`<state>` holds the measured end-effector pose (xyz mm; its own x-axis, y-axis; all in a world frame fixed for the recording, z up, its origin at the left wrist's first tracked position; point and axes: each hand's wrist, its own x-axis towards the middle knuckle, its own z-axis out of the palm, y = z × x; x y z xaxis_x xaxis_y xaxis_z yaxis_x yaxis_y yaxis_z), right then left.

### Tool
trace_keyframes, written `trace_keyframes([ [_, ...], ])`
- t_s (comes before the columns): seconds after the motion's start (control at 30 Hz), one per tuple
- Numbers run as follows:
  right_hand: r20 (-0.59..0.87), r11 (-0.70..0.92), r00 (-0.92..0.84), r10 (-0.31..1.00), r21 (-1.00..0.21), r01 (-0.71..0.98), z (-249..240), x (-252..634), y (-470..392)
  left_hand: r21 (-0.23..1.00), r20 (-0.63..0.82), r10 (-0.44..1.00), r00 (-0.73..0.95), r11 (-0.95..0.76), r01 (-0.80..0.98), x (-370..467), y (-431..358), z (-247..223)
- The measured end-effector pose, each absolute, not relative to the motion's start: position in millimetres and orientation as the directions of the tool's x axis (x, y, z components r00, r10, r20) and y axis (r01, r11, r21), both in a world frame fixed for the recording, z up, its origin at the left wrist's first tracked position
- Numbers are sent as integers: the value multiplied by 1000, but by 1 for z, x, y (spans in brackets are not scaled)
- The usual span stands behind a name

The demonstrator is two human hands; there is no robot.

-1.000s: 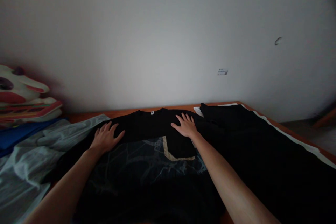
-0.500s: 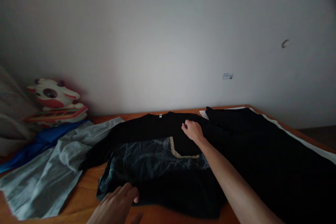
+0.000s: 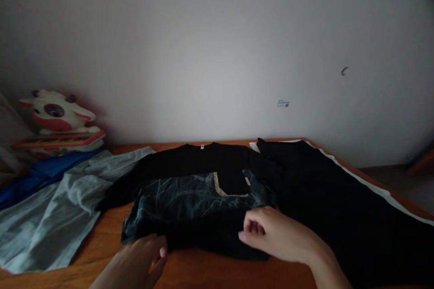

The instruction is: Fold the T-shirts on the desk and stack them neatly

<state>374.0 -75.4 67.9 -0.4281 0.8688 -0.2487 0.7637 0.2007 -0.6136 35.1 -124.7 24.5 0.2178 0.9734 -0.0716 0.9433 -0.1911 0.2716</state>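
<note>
A black long-sleeved shirt (image 3: 196, 159) lies spread on an orange-brown wooden surface, its collar toward the wall. Its lower half has a dark marbled panel (image 3: 176, 196) and a beige-edged pocket outline. My left hand (image 3: 135, 259) is by the shirt's lower left corner, fingers bent and thumb apart. Over the lower right part is my right hand (image 3: 274, 235), fingers loosely curled with a gap to the thumb. No cloth shows in either hand; whether they touch the shirt is unclear.
Grey cloth (image 3: 64, 207) and blue cloth (image 3: 50, 169) lie at the left. Behind them sits a cow-shaped toy keyboard (image 3: 59, 122). A large black cloth (image 3: 332, 203) covers the right side, with a white edge beneath it. A pale wall (image 3: 217, 54) rises behind.
My right hand has come back from the shirt's upper right part to near its lower hem. My left hand has shifted slightly left and down. The view has turned slightly right.
</note>
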Motion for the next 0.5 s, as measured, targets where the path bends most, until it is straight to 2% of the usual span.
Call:
trace_keyframes([
  [0.07, -297, 148, -404, 865, -619, 772, 68, 377, -96, 264, -30, 965, 261, -245, 933, 35, -121, 21],
  [0.23, -271, 172, -392, 879, -587, 791, 64, 381, -101, 146, 242, 909, 339, -379, 914, 26, -118, 10],
  [0.4, -304, 147, -358, 883, -545, 826, 55, 375, -102, 54, 251, 886, 389, -414, 909, 25, -118, 3],
  [0.5, -235, 188, -341, 910, -500, 845, 46, 370, -102, 57, 216, 907, 362, -382, 922, 31, -115, 1],
])
